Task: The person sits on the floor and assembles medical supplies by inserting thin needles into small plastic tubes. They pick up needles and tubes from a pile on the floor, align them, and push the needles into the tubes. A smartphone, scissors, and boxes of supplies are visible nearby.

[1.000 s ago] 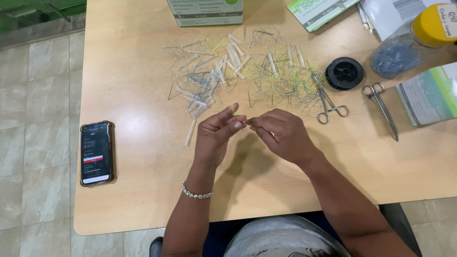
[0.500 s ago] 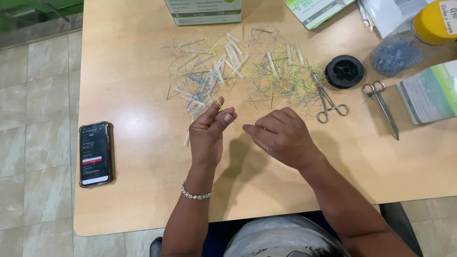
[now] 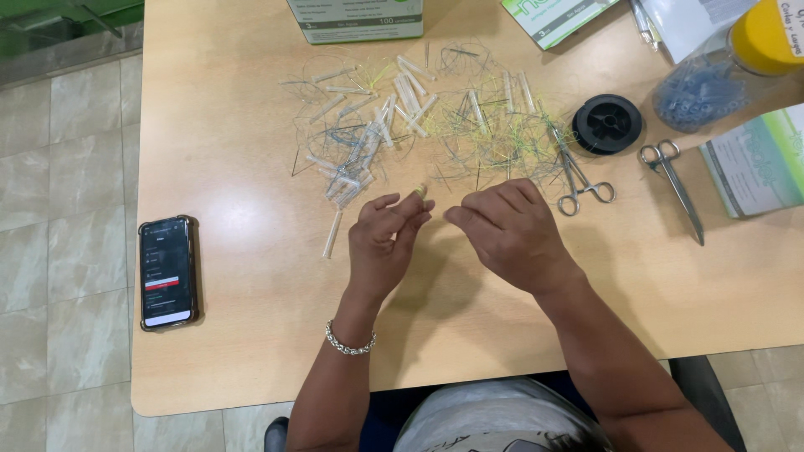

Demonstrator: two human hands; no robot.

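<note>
We pinch our left hand [image 3: 387,241] and right hand [image 3: 504,230] fingertips together, gripping fine thread, just below the tube pile [image 3: 368,134].

Both hands hover close — left hand [image 3: 383,243], right hand [image 3: 507,234] — fingers curled.

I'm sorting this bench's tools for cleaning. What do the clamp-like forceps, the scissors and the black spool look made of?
The forceps and the scissors look like bare polished metal, probably steel: silvery grey with bright glints along the handles. The black spool looks like moulded plastic, dark with a soft sheen on its ribbed face. The table beneath seems to be pale wood-look laminate, smooth and faintly glossy.
</note>
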